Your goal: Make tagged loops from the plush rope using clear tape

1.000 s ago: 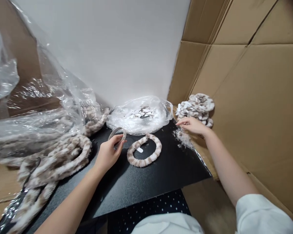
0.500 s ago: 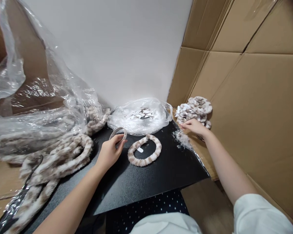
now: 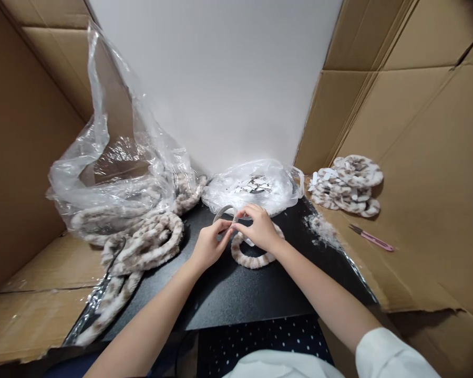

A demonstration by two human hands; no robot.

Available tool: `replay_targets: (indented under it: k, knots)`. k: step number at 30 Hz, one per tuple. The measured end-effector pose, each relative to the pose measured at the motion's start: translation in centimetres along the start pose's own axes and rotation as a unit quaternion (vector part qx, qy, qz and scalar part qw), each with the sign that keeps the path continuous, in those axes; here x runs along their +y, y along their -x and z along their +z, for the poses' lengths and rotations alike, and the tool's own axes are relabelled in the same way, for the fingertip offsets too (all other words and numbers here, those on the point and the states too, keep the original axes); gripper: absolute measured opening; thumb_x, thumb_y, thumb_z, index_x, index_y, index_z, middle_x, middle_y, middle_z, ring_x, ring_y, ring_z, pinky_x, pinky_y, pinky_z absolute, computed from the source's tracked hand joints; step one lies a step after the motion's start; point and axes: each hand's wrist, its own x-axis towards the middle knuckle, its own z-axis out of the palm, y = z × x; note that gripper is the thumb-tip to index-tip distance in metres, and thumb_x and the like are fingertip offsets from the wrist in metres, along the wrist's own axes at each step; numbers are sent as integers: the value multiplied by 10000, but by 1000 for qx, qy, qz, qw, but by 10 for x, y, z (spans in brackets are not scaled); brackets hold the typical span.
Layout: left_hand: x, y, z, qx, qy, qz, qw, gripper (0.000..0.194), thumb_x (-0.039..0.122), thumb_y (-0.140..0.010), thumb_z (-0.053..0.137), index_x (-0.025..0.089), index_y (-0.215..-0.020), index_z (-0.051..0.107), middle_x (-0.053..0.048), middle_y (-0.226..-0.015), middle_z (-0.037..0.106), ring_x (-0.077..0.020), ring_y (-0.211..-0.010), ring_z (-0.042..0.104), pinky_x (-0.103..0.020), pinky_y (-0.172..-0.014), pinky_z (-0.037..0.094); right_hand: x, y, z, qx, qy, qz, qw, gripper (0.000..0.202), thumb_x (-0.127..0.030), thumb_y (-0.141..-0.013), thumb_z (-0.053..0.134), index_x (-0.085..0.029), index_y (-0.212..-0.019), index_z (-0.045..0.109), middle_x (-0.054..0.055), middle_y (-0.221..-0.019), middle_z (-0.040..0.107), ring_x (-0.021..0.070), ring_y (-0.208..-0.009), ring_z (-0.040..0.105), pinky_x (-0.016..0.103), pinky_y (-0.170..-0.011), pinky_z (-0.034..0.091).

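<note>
My left hand (image 3: 211, 242) is closed on a thin, pale ring that looks like a narrow roll of tape (image 3: 223, 211), held upright above the black table. My right hand (image 3: 258, 227) pinches at the roll's right edge, its fingertips meeting those of my left hand. What lies between the fingertips is too small to make out. Below and behind my hands, a fluffy brown-and-white ring (image 3: 252, 261) rests on the table. My right hand and wrist hide part of it, and a bit of its white tag shows inside the loop.
A clear bag with fluffy tubes (image 3: 150, 247) spilling out stands left. A plastic bag of white scraps (image 3: 256, 186) lies at the back. On the right are stacked fluffy rings (image 3: 349, 184), loose fluff (image 3: 323, 231) and pink-handled snips (image 3: 372, 239). Cardboard walls (image 3: 429, 157) enclose the sides.
My right hand has come from beside the stacked rings to the tape roll in my left hand. The pink snips now show on the cardboard. The view has shifted left.
</note>
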Motion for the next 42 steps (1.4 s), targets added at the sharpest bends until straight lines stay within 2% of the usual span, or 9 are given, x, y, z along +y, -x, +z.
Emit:
replay_targets:
  k: [7, 11, 16, 20, 25, 30, 33, 38, 42]
  knots:
    - [-3, 1, 0, -36, -11, 35, 999, 177, 287, -921, 515, 173, -1025, 602, -84, -953, 729, -181, -830, 691, -261, -735, 507, 9, 3, 8, -1, -18, 15, 1000, 160, -188, -820, 684, -206, -692, 589, -5, -772, 657, 184, -832, 583, 338, -823, 383]
    - [-7, -3, -10, -102, -71, 95, 988, 199, 254, -926, 497, 194, -1086, 598, -57, -948, 724, -167, -813, 655, -267, -746, 475, 9, 8, 0, -58, 16, 48, 997, 153, -234, -877, 627, -194, -732, 598, 0, -812, 646, 182, -860, 569, 359, -845, 323]
    - [-21, -12, -26, -102, -175, 137, 970, 319, 362, -946, 432, 189, -708, 554, -6, -590, 565, -152, -603, 501, -281, -654, 403, -12, 11, -3, -125, -32, 62, 990, 168, -226, -874, 620, -183, -718, 575, -7, -786, 620, 164, -834, 547, 335, -817, 316]
    - [-23, -14, -35, -81, -212, 158, 961, 389, 378, -937, 393, 194, -596, 424, 4, -546, 473, -153, -575, 436, -322, -680, 359, -19, 6, -9, -146, -140, 69, 977, 166, -231, -854, 606, -183, -705, 551, -21, -727, 562, 138, -730, 503, 278, -702, 347]
    - [-14, -13, -35, -82, -197, 127, 969, 248, 230, -926, 320, 180, -780, 515, -11, -705, 574, -165, -700, 515, -381, -858, 300, -11, 3, -27, -160, -268, 132, 941, 232, -358, -846, 577, -185, -707, 507, -48, -637, 454, 106, -585, 410, 248, -574, 336]
    - [-15, -13, -36, -99, -178, 103, 974, 329, 344, -960, 341, 179, -710, 478, 6, -651, 535, -158, -675, 504, -364, -828, 277, -37, 16, -35, -238, -256, 68, 935, 191, -328, -848, 586, -184, -724, 562, -7, -742, 556, 128, -695, 498, 263, -660, 390]
    - [-15, -11, -38, -77, -179, 89, 977, 353, 353, -966, 323, 178, -690, 456, 11, -627, 507, -149, -637, 477, -355, -790, 275, -38, 14, -44, -188, -233, 102, 949, 190, -349, -845, 588, -187, -746, 570, -6, -740, 564, 136, -701, 511, 270, -670, 407]
    - [-8, -11, -36, -51, -204, 66, 975, 348, 316, -964, 326, 174, -676, 460, 3, -622, 523, -147, -622, 478, -345, -742, 263, -21, 0, -66, 81, -122, 123, 982, 231, -404, -826, 594, -201, -760, 506, -22, -725, 510, 138, -694, 481, 279, -682, 402]
    - [-1, -11, -31, -36, -226, 91, 969, 345, 311, -961, 347, 172, -673, 477, -3, -625, 554, -153, -627, 493, -346, -731, 247, -38, -7, -56, -10, 5, 71, 997, 263, -440, -838, 568, -196, -743, 538, 9, -789, 582, 169, -774, 522, 318, -731, 392]
